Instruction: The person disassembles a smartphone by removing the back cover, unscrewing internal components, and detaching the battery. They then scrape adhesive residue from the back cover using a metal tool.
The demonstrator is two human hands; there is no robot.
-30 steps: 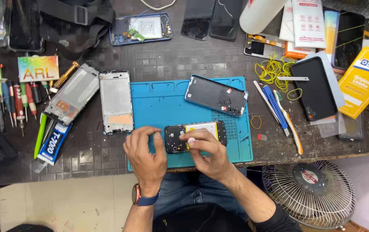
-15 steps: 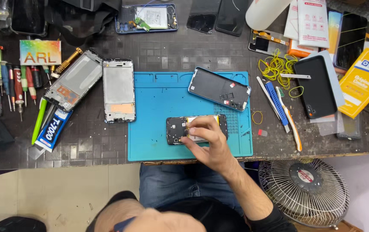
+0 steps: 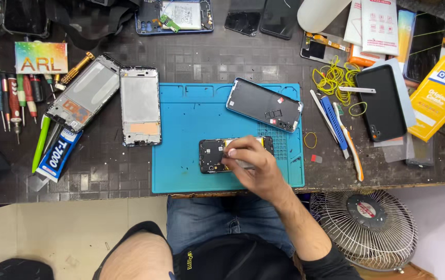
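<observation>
Blue mat [image 3: 191, 150]: right hand [image 3: 253, 166] seemingly pinching opened phone [image 3: 217, 154].

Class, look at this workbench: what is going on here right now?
A person sits at a dark bench with phone parts spread about. Their right hand rests on an opened phone lying on a blue work mat, fingertips pressing its middle. The left arm is drawn back by the lap, hand out of view. A phone back cover lies on the mat; two frames sit left.

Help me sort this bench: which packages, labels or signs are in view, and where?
Rainbow sign card: far left, rectangular.
Blue glue tube: left, beside green pen.
Yellow box: right edge, blue label.
White packets: top right, red print.
Opened phone: on blue mat, under right hand.
</observation>
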